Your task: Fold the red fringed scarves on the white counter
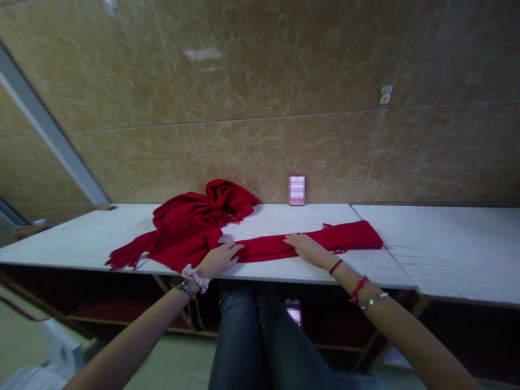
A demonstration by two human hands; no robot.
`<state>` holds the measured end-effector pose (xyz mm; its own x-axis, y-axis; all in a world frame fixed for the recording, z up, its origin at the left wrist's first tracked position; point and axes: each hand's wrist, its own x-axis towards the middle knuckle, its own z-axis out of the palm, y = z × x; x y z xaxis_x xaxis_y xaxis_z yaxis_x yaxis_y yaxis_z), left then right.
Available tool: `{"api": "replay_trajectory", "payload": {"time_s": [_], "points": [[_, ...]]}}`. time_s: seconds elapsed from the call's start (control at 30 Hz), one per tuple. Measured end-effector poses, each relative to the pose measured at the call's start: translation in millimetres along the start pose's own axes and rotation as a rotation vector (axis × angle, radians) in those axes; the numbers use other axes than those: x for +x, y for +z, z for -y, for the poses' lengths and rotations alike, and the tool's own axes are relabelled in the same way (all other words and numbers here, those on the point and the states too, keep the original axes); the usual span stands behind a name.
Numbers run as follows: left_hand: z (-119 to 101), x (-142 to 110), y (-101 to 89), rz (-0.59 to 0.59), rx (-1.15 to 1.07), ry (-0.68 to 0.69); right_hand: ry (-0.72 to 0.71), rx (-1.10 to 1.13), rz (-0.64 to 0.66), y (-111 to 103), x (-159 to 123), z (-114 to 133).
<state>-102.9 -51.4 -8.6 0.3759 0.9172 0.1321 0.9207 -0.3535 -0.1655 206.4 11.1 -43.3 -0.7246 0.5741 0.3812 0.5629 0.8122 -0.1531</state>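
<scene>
A long red fabric strip, like a scarf (349,236), lies folded in a narrow band along the white tabletop, with fringe showing at its edges. My left hand (222,260) rests on the band's left end, fingers stretched out. Farther right, my right hand (305,248) lies flat across the middle of the band, its fingers extended. Beside my left hand, a crumpled heap of red fabric (187,216) spreads to the left, with a fringed end (129,250) near the table's front edge. Whether heap and band are one piece I cannot tell.
A phone (297,189) with a blurred screen leans upright against the tan tiled wall (244,154). The white table (450,249) has a seam right of the scarf and open shelves (134,309) below. A socket (385,94) sits on the wall.
</scene>
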Motion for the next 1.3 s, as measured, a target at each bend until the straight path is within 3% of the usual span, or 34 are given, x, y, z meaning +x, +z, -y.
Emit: {"api": "replay_trajectory", "payload": {"time_s": [0.17,0.3,0.5,0.6,0.73,0.87,1.07,1.2,1.3], "points": [[15.4,14.2,2.4,-0.030,0.125,-0.055,0.217,0.020,-0.032,7.9,-1.0,-11.6],[12.9,26.3,-1.2,-0.032,0.113,-0.112,0.171,0.019,0.005,7.9,-1.4,-13.0],[-13.6,41.1,-15.3,-0.057,0.079,0.041,0.159,0.071,-0.006,-8.4,-2.7,-9.7],[-10.6,39.9,-19.1,-0.085,0.015,0.090,0.157,0.115,-0.005,-18.3,-10.8,-9.9],[-4.4,26.2,-7.9,0.015,-0.149,0.208,0.090,0.106,0.143,-25.0,-25.5,-9.4],[-5.8,18.4,0.0,0.041,-0.205,0.205,0.083,0.129,0.205,-26.5,-29.7,-9.2],[-10.8,24.9,-11.9,-0.039,-0.203,0.124,0.171,0.260,0.126,-29.5,-27.6,-13.6],[-13.7,21.5,-12.4,0.150,-0.162,0.171,0.090,0.208,0.263,-33.7,-31.5,-13.5],[-13.0,19.5,-14.6,0.192,-0.130,0.221,0.071,0.160,0.296,-35.4,-33.0,-11.4]]}}
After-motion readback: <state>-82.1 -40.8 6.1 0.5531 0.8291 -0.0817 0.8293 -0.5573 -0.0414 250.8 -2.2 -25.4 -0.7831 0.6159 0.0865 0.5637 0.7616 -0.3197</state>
